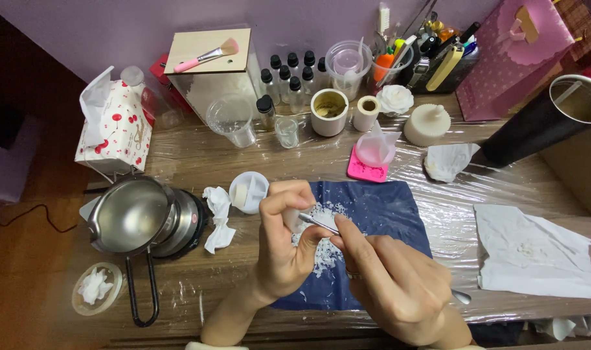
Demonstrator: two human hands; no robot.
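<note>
White wax piece (294, 221) pinched in left hand (284, 243), right hand (389, 282) gripping metal tool (321, 224) over blue cloth (379, 210)

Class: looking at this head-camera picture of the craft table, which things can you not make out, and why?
- White piece in the left hand: hidden by fingers, head view.
- Metal tool: tip hidden behind the piece.
- Black tumbler: contents out of sight.
- Right hand: wrist cut off by bottom edge.

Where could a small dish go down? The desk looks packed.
Bare film-covered wood lies between the navy cloth and the white paper sheet, and between the metal melting pot and the clear cup. The back row near the dropper bottles is crowded.
</note>
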